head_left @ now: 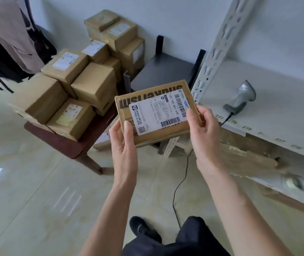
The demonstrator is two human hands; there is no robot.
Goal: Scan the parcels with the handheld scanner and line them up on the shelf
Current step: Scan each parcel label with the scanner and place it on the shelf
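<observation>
A flat brown cardboard parcel (143, 100) with a white shipping label facing up is held in front of me, above the floor. My left hand (124, 143) grips its near left corner, thumb on the label. My right hand (203, 130) grips its right edge, thumb over the barcodes. The grey handheld scanner (240, 97) lies on the white shelf (286, 115) to the right, its black cable running down to the floor. A pile of several brown parcels (77, 84) sits on a dark red table at the left.
The shelf's white slotted upright (217, 47) rises just right of the held parcel. A black stand (166, 71) sits behind it. Wrapped goods and a tape roll (295, 182) fill the lower shelf. Clothes hang at top left. My dark shoe and trouser leg are below.
</observation>
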